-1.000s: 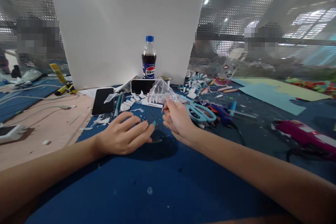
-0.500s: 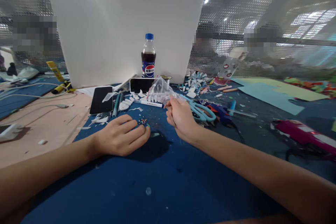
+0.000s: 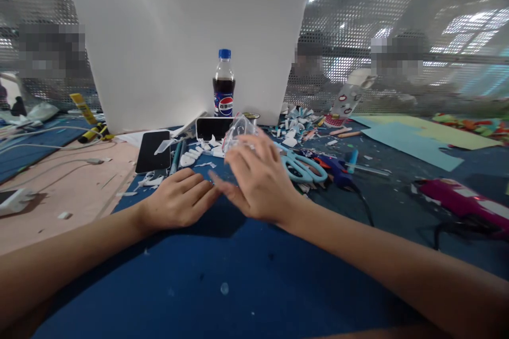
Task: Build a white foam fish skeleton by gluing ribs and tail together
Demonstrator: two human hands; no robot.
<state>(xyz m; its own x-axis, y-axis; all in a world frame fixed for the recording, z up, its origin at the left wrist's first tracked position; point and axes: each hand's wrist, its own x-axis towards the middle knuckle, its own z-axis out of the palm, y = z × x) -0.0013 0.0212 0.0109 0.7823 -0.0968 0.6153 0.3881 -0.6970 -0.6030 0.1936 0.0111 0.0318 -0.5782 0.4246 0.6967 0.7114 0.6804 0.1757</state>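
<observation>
My left hand (image 3: 178, 201) lies palm down on the blue mat (image 3: 222, 286), its fingers stretched toward the right and nothing visible in them. My right hand (image 3: 258, 180) hovers just right of it, smeared by motion, with its fingertips almost meeting those of the left hand. A crumpled clear plastic bag (image 3: 237, 130) shows right behind the right hand's knuckles. Whether the hand grips it is unclear.
Behind the hands lie two dark phones (image 3: 152, 151), pens (image 3: 177, 156), white scraps (image 3: 191, 158), light-blue scissors (image 3: 304, 167) and a blue glue gun (image 3: 338, 167). A cola bottle (image 3: 224, 85) stands against a white board (image 3: 178, 37). At the right lie a pink glue gun (image 3: 457, 201) and paper sheets (image 3: 413, 140).
My right hand has swung left from beside the scissors to the left hand's fingertips. My left hand's fingers pinched together over small bits, then flattened.
</observation>
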